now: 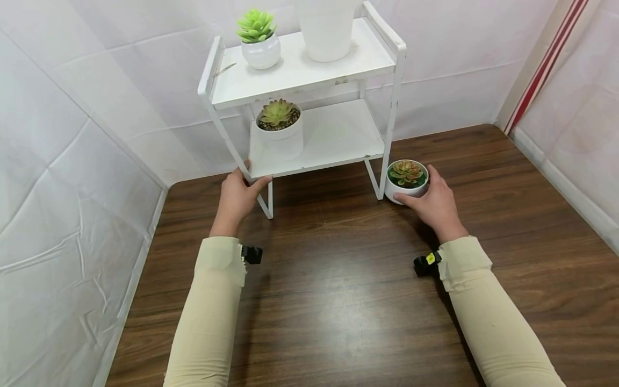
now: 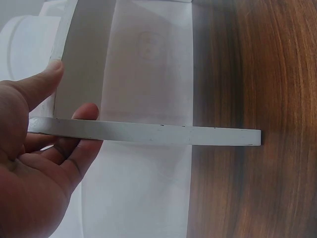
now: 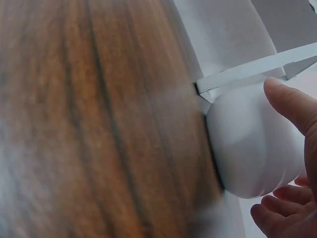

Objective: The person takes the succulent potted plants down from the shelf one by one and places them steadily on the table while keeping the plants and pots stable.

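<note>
At the frame's centre left, the left hand (image 1: 237,196) is clamped on the lower left corner of the white rack (image 1: 336,131), thumb on the front of the shelf edge, other fingers curled round behind the upright. Right of centre, the right hand (image 1: 434,203) holds the low potted succulent (image 1: 407,176), thumb and fingers parted by the bowl's width; the pot sits just beside the rack's right leg, above the worktop (image 1: 333,279). The head view largely hides the far fingers of both hands; the right wrist view shows only the bowl's white side and crops the hand at the right edge. At upper centre, the large white pot (image 1: 329,32) is cut off by the frame's top.
</note>
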`<state>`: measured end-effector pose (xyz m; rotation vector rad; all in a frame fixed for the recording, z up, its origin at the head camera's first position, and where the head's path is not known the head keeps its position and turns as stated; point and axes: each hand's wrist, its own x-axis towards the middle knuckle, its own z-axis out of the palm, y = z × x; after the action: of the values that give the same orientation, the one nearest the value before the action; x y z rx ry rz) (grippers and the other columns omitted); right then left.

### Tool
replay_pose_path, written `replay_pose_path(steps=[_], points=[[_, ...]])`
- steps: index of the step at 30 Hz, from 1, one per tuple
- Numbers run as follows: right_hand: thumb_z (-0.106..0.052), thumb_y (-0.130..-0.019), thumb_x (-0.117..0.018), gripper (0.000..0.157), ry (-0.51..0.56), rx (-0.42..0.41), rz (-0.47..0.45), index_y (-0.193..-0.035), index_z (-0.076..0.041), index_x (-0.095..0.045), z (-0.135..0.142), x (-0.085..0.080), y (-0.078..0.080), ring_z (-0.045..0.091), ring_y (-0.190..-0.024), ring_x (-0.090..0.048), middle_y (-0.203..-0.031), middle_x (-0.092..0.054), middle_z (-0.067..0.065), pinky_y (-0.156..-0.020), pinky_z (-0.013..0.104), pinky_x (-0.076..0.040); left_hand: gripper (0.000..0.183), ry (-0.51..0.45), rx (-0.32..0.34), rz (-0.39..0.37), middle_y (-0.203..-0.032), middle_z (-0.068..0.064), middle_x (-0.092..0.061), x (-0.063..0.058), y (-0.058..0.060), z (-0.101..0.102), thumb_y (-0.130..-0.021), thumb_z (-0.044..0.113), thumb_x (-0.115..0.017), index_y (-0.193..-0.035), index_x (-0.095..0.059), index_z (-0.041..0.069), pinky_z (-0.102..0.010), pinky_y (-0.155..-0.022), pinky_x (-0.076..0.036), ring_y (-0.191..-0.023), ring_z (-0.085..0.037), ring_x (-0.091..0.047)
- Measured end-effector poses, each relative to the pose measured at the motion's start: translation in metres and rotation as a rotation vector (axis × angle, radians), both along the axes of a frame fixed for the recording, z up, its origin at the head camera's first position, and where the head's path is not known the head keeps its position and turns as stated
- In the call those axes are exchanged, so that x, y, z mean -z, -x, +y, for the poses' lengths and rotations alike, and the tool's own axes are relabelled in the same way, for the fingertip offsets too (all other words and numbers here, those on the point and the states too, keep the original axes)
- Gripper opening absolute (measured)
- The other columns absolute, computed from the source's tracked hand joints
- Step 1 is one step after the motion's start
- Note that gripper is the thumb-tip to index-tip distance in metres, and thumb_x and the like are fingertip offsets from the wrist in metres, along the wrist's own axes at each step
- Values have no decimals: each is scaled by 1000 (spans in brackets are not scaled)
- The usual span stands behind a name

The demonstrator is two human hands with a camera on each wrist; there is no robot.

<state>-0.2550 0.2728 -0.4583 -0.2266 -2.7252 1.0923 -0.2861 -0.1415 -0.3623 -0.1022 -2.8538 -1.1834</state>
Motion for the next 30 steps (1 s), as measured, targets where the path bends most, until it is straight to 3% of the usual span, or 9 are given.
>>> replay_pose_path(steps=[17, 30], points=[[-57, -74, -78, 116, -59, -13, 49, -156, -6, -14, -4, -25, -12, 52, -132, -35, -152, -30, 29, -106, 65, -31, 84, -10, -8, -12, -137, -21, -53, 0, 0, 0, -91, 49, -63, -154, -25, 7, -48, -98, -48, -122, -31, -56], [-53, -73, -80, 107, -41, -42, 145, -154, -10, -25, -15, -51, -24, 48, -129, -42, -145, -42, 26, -102, 63, -35, 85, -10, -4, -23, -137, -21, -53, -1, 1, 0, -91, 49, -63, -154, -25, 6, -48, -99, -48, -123, -32, -56]])
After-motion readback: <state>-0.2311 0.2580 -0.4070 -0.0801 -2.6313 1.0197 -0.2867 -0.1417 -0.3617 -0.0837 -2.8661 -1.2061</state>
